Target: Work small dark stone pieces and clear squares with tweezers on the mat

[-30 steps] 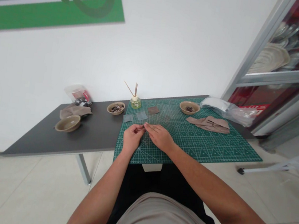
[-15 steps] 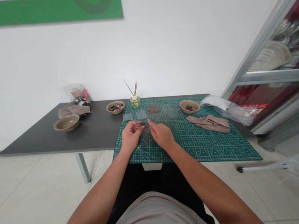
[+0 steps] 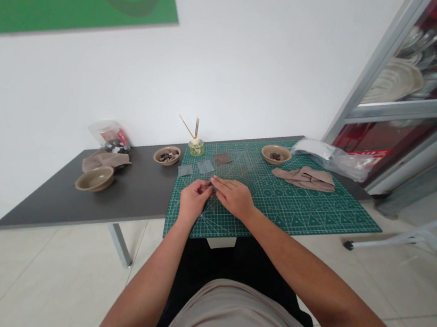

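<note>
Over the front part of the green cutting mat (image 3: pixel 303 217), my left hand (image 3: pixel 193 199) pinches a small dark piece, mostly hidden by the fingers and too small to name. My right hand (image 3: pixel 235 197) meets it from the right, fingers pressed together against the left fingertips; what they grip is hidden. Just beyond the hands lie a pale bluish square (image 3: pixel 205 166), a smaller greyish square (image 3: pixel 185 170) and a brown square (image 3: pixel 223 158), all flat on the mat.
A bowl of small mixed pieces (image 3: pixel 167 155) and a reed diffuser (image 3: pixel 196 146) stand behind. On the right are a bowl with dark pieces (image 3: pixel 276 155), a brown cloth (image 3: pixel 307 178) and a plastic bag (image 3: pixel 335 158). Leftward sit another bowl (image 3: pixel 95 179), cloth (image 3: pixel 106 160) and a clear bag (image 3: pixel 109 136).
My right hand has closed in on the left, its fingers now covering the left fingertips and the dark piece. The view has shifted slightly.
</note>
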Tool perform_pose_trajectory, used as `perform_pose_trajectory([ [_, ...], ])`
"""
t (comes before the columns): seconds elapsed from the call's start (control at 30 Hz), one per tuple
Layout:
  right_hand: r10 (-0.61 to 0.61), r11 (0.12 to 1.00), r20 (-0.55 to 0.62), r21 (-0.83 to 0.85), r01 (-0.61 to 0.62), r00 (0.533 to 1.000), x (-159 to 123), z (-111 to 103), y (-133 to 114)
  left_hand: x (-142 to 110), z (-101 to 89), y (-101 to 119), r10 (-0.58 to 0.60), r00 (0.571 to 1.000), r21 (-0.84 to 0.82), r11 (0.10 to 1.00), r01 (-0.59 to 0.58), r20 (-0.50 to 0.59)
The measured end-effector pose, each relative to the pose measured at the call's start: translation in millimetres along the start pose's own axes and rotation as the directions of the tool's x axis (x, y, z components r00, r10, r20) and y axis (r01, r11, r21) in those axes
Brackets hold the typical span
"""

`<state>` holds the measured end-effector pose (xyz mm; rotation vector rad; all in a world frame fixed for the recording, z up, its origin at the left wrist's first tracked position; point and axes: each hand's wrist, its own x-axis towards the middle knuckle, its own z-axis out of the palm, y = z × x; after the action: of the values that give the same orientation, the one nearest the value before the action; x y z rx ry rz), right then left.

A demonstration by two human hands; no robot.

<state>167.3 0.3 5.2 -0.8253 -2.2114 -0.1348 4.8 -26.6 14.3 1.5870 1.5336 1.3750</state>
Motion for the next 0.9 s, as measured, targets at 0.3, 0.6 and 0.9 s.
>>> perform_pose_trajectory([
  [0.3,-0.002,0.998,0.042,-0.065,0.005,0.999,0.2,5.4,0.6,-1.8,-0.1,1.4,-0.005,0.999,0.015,1.000,0.005,-0.053],
  [0.6,-0.082,0.996,0.026,-0.039,0.083,0.996,0.1,3.8,-1.8,-1.1,-0.5,0.9,0.004,0.998,0.084,0.996,0.001,-0.062],
  [0.9,-0.096,0.994,0.035,-0.045,0.098,0.995,-0.7,6.9,-1.9,-2.6,-0.8,0.6,0.028,0.996,0.069,0.997,-0.022,-0.082],
])
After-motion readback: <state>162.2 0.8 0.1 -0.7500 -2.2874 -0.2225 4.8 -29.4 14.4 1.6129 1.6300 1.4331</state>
